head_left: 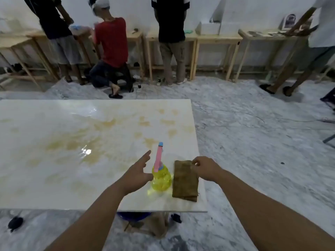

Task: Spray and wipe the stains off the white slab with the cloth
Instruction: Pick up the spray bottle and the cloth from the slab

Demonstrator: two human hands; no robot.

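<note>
The white slab lies flat before me, blotched with yellow-brown stains across its middle and far right. A yellow spray bottle with a pink and blue head stands near the slab's front right corner. Right of it lies a folded brown cloth. My left hand is open, fingers spread, just left of the bottle and close to touching it. My right hand pinches the cloth's far right corner with its fingertips.
Several people stand or kneel at wooden tables along the far wall. The floor is marbled grey-white. A dark object lies on the floor at the lower left, and a blue item with brown material shows under the slab's front edge.
</note>
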